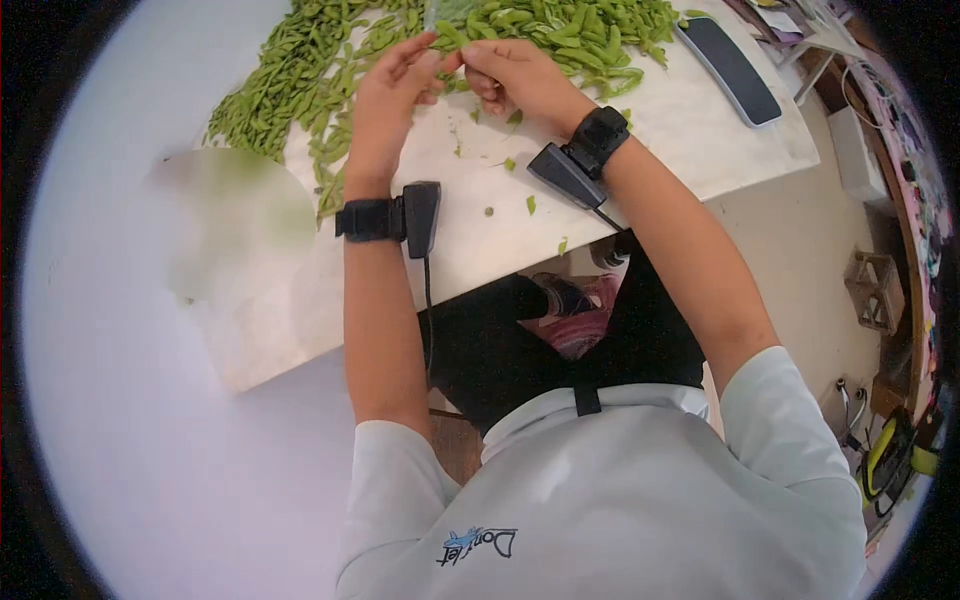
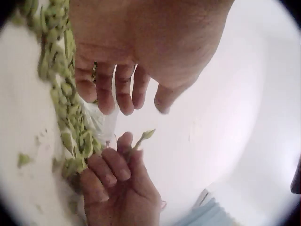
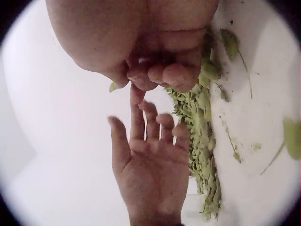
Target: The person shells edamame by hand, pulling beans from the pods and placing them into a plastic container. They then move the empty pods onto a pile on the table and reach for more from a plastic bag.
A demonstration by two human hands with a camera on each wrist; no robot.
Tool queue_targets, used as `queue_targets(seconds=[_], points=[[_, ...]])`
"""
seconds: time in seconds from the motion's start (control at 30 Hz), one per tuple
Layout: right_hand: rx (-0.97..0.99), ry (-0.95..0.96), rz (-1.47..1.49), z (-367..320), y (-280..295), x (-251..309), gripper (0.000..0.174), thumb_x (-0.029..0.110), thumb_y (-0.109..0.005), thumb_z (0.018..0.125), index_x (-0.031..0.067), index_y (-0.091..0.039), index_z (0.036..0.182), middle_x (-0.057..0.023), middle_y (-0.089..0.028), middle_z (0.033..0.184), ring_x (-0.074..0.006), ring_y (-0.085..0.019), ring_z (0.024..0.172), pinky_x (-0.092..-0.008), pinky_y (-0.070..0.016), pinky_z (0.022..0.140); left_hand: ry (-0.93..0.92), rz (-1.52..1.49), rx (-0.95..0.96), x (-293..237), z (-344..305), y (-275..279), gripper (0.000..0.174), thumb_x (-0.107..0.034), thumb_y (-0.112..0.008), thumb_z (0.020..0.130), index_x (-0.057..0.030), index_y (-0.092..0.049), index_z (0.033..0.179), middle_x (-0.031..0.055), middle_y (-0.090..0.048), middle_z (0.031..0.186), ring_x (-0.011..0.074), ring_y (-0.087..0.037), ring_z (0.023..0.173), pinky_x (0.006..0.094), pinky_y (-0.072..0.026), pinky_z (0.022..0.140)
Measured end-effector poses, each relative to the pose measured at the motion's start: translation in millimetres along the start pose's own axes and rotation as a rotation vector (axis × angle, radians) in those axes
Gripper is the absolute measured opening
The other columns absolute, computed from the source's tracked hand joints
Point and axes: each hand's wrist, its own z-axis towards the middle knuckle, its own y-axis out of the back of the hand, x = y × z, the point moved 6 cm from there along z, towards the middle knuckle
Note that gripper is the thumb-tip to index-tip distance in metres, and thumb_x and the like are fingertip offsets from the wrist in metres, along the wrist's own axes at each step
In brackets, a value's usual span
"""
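Observation:
Between thumb and index finger, my right hand [image 1: 525,80] pinches a small green pod [image 2: 147,134] with a thin stalk end, its tip poking out past the fingers. The other right fingers curl toward the palm. My left hand [image 1: 382,115] faces it with palm turned inward, fingers loosely spread and holding nothing. In the right wrist view the left index fingertip [image 3: 137,96] reaches right up to the right hand's fingers. Both hands are above the near edge of a wide heap of green pods [image 1: 330,60] on the white table [image 1: 480,230].
Bits of leaf [image 1: 531,205] and stalk lie scattered on the tabletop near me. Behind the hands, a clear plastic bag [image 1: 452,14] sits among the pods. A phone [image 1: 728,70] lies at the table's right side. On the floor at right stands a small wooden crate [image 1: 873,290].

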Motion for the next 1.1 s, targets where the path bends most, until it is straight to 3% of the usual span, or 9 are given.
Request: queue_targets(seconds=[0.13,0.2,0.3,0.4,0.43,0.53,0.63,0.87,1.1], points=[[0.068,-0.039,0.046,0.3,-1.2,-1.4,0.033,0.033,-0.046,0.101,0.0058,-0.063,0.091,0.0057,-0.044,0.063,-0.0052,-0.04,0.053,-0.0219,-0.0354,0.048,-0.032,-0.291,0.187,20.2,23.9,-20.4,0.03,-0.014,-0.055,0.097,0.0046,-0.057,0.12,0.0048,-0.064,0.093,0.0095,-0.056,0.077,0.0246,-0.0473,0.07],[0.074,-0.083,0.026,1.7,-1.4,-6.9,0.035,0.035,-0.047,0.1,0.006,-0.063,0.091,0.0057,-0.045,0.063,-0.0048,-0.039,0.053,-0.0216,-0.0342,0.048,-0.02,-0.299,0.12,27.5,24.9,-18.2,0.026,-0.011,-0.055,0.096,0.0049,-0.059,0.117,0.0055,-0.065,0.094,0.0099,-0.057,0.074,0.0245,-0.0473,0.069],[0.083,-0.004,-0.227,4.6,-0.7,-6.3,0.041,0.039,-0.047,0.099,0.0039,-0.064,0.087,-0.0002,-0.053,0.064,-0.0112,-0.047,0.053,-0.027,-0.0387,0.05,-0.023,-0.361,0.07,29.8,17.3,-17.5,0.02,-0.009,-0.058,0.095,0.0051,-0.061,0.108,0.0069,-0.065,0.093,0.0106,-0.058,0.073,0.0243,-0.048,0.068],[-0.005,0.237,-0.668,3.4,-7.0,4.1,0.046,0.041,-0.048,0.098,0.0013,-0.064,0.081,-0.0092,-0.06,0.066,-0.0208,-0.055,0.057,-0.0345,-0.0432,0.055,-0.043,-0.318,-0.01,36.8,21.0,-7.0,0.016,-0.01,-0.061,0.093,0.0039,-0.062,0.099,0.0082,-0.066,0.093,0.0115,-0.06,0.075,0.0249,-0.0492,0.068],[-0.032,0.264,-0.745,2.3,-8.1,6.8,0.047,0.04,-0.048,0.097,0.0004,-0.062,0.077,-0.0154,-0.061,0.069,-0.0292,-0.058,0.062,-0.0396,-0.0451,0.06,-0.031,-0.288,-0.043,43.1,16.4,-3.6,0.015,-0.011,-0.062,0.093,0.0033,-0.063,0.096,0.0086,-0.066,0.093,0.0118,-0.061,0.075,0.0253,-0.0497,0.069],[0.02,0.2,-0.813,2.4,-9.4,9.5,0.045,0.038,-0.047,0.098,0.0014,-0.062,0.077,-0.0157,-0.059,0.066,-0.0298,-0.057,0.062,-0.0394,-0.0453,0.06,-0.016,-0.209,0.022,41.9,14.5,-3.1,0.033,-0.018,-0.068,0.089,-0.0015,-0.065,0.117,0.0061,-0.067,0.091,0.0124,-0.061,0.076,0.028,-0.051,0.077],[0.027,0.167,-0.816,0.8,-8.8,7.9,0.045,0.037,-0.044,0.099,0.0023,-0.06,0.076,-0.0159,-0.059,0.066,-0.0307,-0.057,0.062,-0.0406,-0.0451,0.061,-0.063,-0.348,-0.03,50.1,19.7,-2.4,0.013,-0.011,-0.064,0.091,0.0023,-0.063,0.091,0.009,-0.067,0.091,0.0129,-0.062,0.076,0.0261,-0.0505,0.07],[0.057,0.269,-0.898,3.1,-8.4,10.5,0.041,0.034,-0.045,0.098,0.0032,-0.061,0.077,-0.0146,-0.059,0.066,-0.0296,-0.056,0.061,-0.0404,-0.0452,0.061,-0.099,-0.316,-0.025,62.6,23.4,4.3,0.01,-0.007,-0.063,0.09,0.0033,-0.063,0.091,0.009,-0.067,0.085,0.0148,-0.063,0.07,0.0267,-0.0514,0.068],[-0.044,0.233,-0.767,3.2,-6.7,6.9,0.035,0.032,-0.049,0.096,0.0038,-0.064,0.082,-0.0137,-0.063,0.072,-0.0282,-0.06,0.064,-0.0382,-0.0462,0.062,-0.139,-0.311,-0.046,42.9,14.7,-3.4,0.015,-0.006,-0.064,0.089,0.005,-0.064,0.099,0.0089,-0.067,0.082,0.0148,-0.064,0.069,0.0254,-0.0516,0.064]])
